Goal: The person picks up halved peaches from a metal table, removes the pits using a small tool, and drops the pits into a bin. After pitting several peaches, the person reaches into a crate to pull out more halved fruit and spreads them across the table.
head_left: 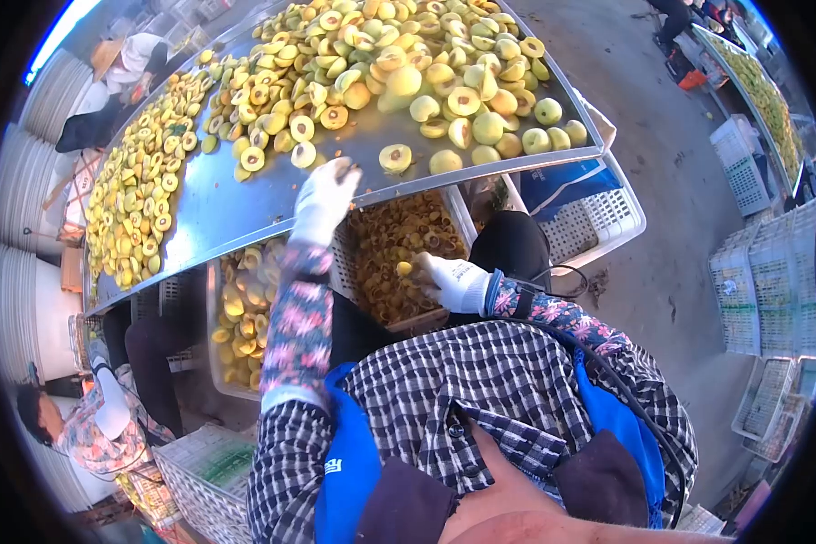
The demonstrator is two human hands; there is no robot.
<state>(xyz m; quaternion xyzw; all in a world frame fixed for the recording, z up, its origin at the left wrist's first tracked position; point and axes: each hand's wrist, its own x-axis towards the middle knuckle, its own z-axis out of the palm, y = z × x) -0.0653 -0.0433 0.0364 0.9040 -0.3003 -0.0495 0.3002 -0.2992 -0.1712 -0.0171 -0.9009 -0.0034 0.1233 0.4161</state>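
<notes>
My left hand point(325, 201), in a white glove, is at the front edge of the metal table point(245, 200), its fingers bent over the surface; whether they hold anything is hidden. Halved yellow-green fruits point(302, 128) lie just beyond it, some showing brown pits. Below the table edge, my right hand point(455, 283), also gloved, has its fingertips closed near a small yellow piece point(404, 268); the grip itself is too small to make out. Under that hand is a crate point(458, 218) of brownish pits and scraps. Another crate point(214, 313) of yellow fruit halves stands to its left.
A white crate point(639, 213) with a blue bag point(553, 186) sits under the table's right corner. Co-workers point(145, 54) point(109, 408) are at the left. Stacked crates point(762, 281) and a second fruit-covered table point(757, 100) stand at the right.
</notes>
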